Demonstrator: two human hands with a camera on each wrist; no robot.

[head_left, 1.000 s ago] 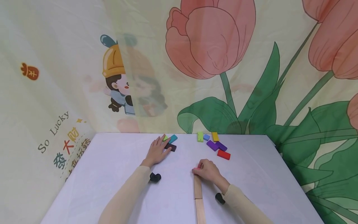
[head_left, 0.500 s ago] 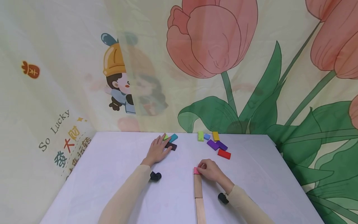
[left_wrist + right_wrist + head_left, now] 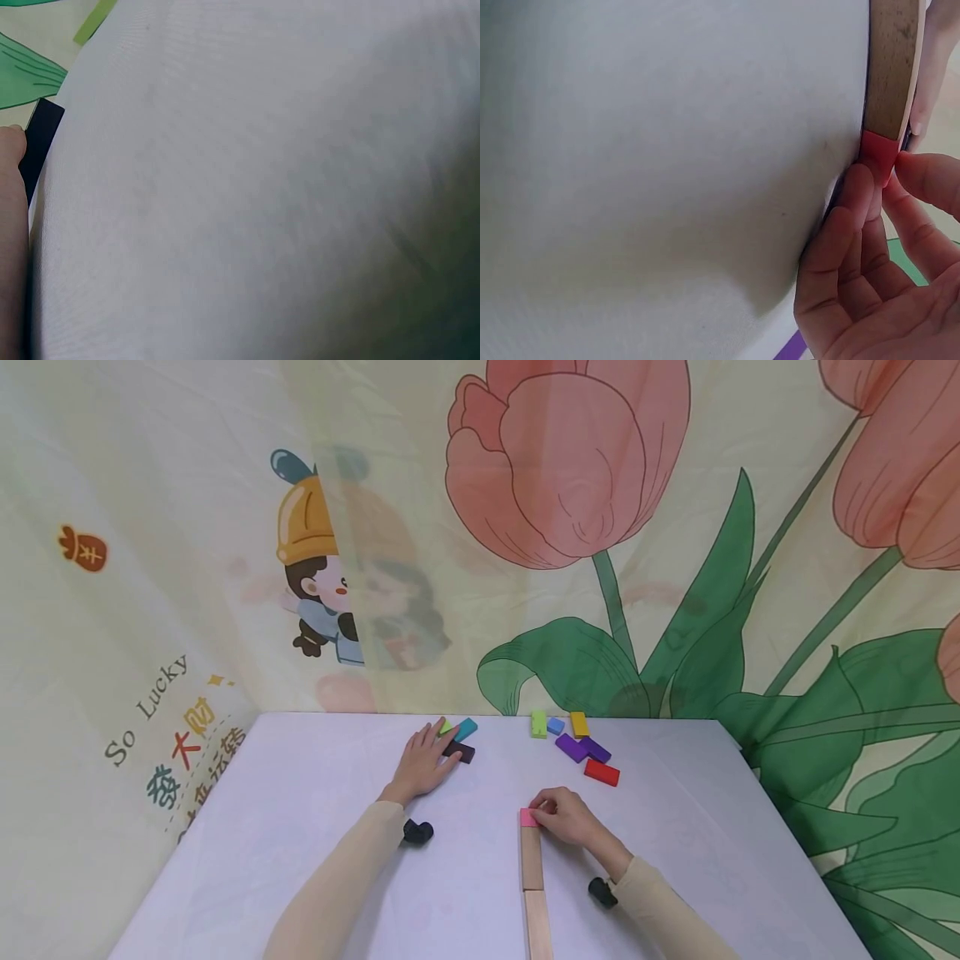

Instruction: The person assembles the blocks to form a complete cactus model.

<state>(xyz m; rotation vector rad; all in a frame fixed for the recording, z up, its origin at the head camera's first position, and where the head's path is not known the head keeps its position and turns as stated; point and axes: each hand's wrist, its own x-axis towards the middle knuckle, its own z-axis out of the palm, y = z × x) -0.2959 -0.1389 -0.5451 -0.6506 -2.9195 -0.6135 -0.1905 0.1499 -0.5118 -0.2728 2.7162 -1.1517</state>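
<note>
My right hand [image 3: 566,817] has its curled fingers and thumb at a small pink block [image 3: 527,817], pinching it at its far right corner. That block sits flush against the far end of a wooden block [image 3: 531,860], and a second wooden block [image 3: 537,922] continues the row toward me. In the right wrist view the thumb and fingers come at the pink block [image 3: 879,154] from two sides. Farther back, my left hand [image 3: 420,767] lies flat with fingers spread. Its fingers partly cover a lime green block [image 3: 446,727]; its thumb touches a black block [image 3: 463,752].
Beside the black block lies a teal block [image 3: 466,729]. At the back right are a green block [image 3: 538,724], a small blue block [image 3: 555,726], a yellow block [image 3: 578,724], purple blocks [image 3: 572,747] and a red block [image 3: 602,772]. A printed curtain [image 3: 405,568] hangs behind the table.
The right hand's thumb and fingers have drawn slightly to the right, so more of the pink block shows. The left hand has stayed where it was.
</note>
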